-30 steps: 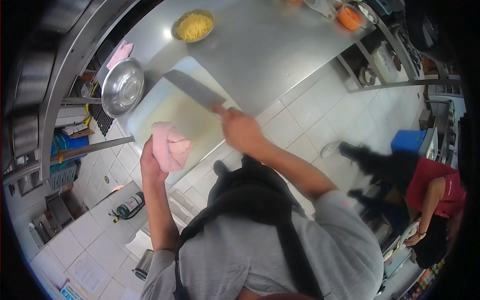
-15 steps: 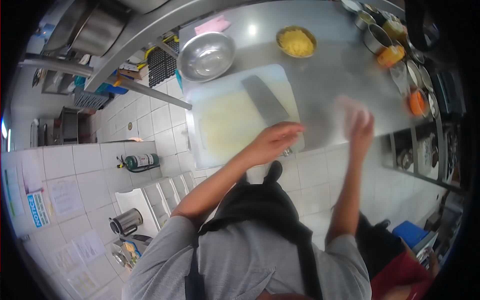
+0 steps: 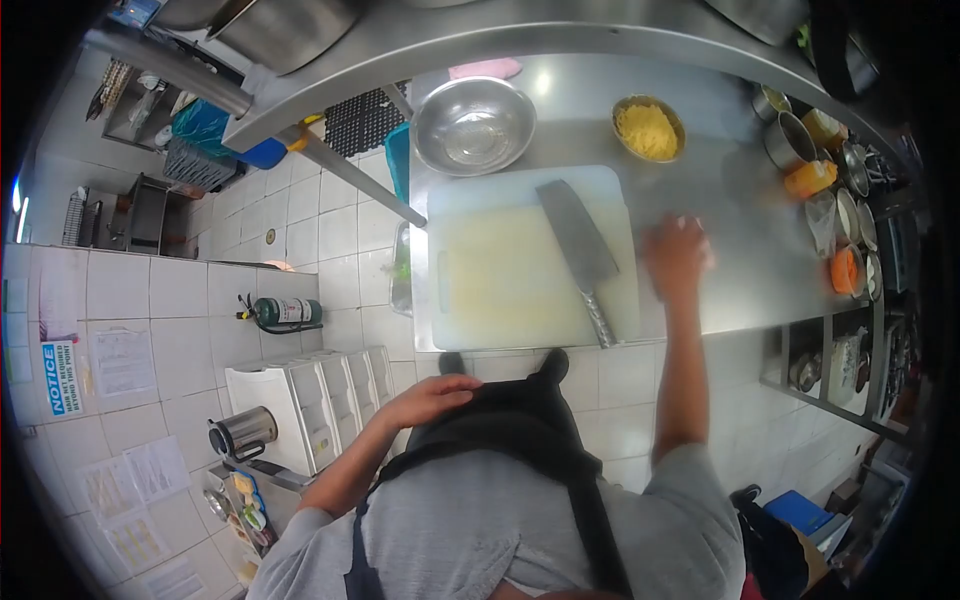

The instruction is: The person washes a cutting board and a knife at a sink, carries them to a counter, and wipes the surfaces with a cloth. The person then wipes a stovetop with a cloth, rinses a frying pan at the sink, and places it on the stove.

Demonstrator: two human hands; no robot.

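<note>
My right hand (image 3: 678, 252) is down at the steel table, right of the cutting board, with its fingers curled. Pale bits show around the fingertips; what they belong to I cannot make out. Lowered in front of the black apron (image 3: 490, 415), my left hand (image 3: 435, 398) has its fingers stretched out and nothing in it. A cleaver-like knife (image 3: 578, 235) lies on the white cutting board (image 3: 500, 270), its metal handle pointing toward me over the board's near edge. Behind the board stand a steel bowl (image 3: 473, 125) and a smaller bowl of yellow shreds (image 3: 648, 130).
A steel shelf rail (image 3: 560, 40) crosses above the table (image 3: 740, 200). Pots (image 3: 790, 140), an orange-filled container (image 3: 846, 270) and other vessels line the right side. At the left are a fire extinguisher (image 3: 285, 313) and white drawers (image 3: 300, 400). Part of another person shows at lower right.
My left hand has drawn back from beside the knife to the apron. The right hand, blurred by motion before, has come down onto the table area. The view has shifted.
</note>
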